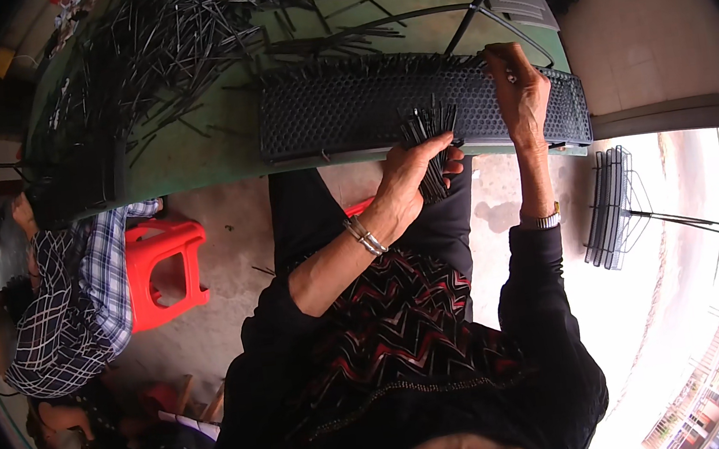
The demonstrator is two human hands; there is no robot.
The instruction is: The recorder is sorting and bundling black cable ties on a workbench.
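My left hand (414, 169) is wrapped round a bundle of thin black rods (430, 128), just in front of a long dark tray (348, 119) full of small round holes. Along the tray's far side, many short black rods stand up in a row. Over the right part of this tray is my right hand (522, 91), its fingers pinched together near the far row. Whatever sits between those fingertips is too small or hidden to make out.
A big heap of loose black rods (171, 51) covers the left of the green table (184, 165). A black cable or bar (407, 15) crosses behind the tray. At left are a red stool (170, 313) and a person in a checked shirt (76, 301). A wire rack (613, 209) stands right.
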